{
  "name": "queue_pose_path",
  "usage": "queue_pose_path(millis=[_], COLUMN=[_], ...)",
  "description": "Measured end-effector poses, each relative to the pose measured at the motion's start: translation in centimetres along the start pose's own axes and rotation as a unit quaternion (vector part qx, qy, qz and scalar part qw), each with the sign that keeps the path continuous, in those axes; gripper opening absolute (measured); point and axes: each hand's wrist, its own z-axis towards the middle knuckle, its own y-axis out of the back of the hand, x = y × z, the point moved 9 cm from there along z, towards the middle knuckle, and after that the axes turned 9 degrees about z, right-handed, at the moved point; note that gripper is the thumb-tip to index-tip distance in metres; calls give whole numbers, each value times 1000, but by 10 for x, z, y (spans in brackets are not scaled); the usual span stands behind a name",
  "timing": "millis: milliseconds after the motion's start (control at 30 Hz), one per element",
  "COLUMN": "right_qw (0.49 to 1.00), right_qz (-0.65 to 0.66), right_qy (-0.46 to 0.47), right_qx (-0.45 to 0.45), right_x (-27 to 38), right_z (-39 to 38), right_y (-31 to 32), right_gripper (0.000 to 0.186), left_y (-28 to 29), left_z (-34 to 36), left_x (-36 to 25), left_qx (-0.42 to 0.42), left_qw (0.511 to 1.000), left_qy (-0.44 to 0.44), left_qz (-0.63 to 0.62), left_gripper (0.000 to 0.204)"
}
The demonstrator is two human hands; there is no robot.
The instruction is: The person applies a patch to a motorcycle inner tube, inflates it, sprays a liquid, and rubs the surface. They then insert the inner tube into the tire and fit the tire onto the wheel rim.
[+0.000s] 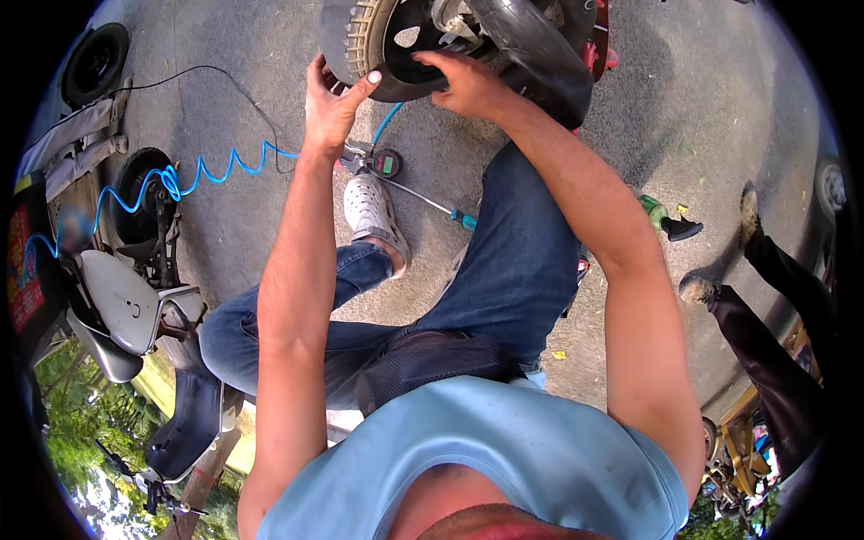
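At the top of the head view is a scooter wheel with a black tyre [362, 40] and a black rim [400, 47]. My left hand [335, 106] grips the tyre's lower left side, its thumb lying along the tread and its fingers behind. On the other side my right hand [463, 83] has its fingers bent round the tyre's lower edge, the fingertips by the rim. A black mudguard [535, 54] covers the wheel's right side. Below the wheel, a tyre inflator with a round gauge [385, 163] lies on the ground near my shoe.
A screwdriver with a teal handle [463, 219] lies beside the gauge. A coiled blue air hose [207, 177] stretches to the left, toward a parked scooter [121, 301]. On the right are a green bottle [654, 211] and another person's legs [765, 351].
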Motion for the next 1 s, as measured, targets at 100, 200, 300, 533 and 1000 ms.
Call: queue_pose_path(millis=[100,200,300,533,1000], right_qw=[995,953,922,840,860], right_qz=[-16,30,-23,-325,235], right_qy=[-54,-153,-232,-230,-263], right_qx=[83,258,310,367,369], right_x=[-5,-16,-21,-136,1], right_z=[-1,4,17,3,26], right_y=[-16,-34,-33,-28,-40], right_gripper=[68,82,88,44,47], left_y=[-21,-21,-23,-32,-28], left_z=[-5,-6,-9,0,1], left_x=[-14,-21,-30,-48,-28], left_qx=[40,16,15,52,94], left_qw=[998,999,1000,994,995], left_qy=[3,-27,-26,-62,-47], left_qz=[39,8,3,72,3], left_gripper=[74,82,89,87,80])
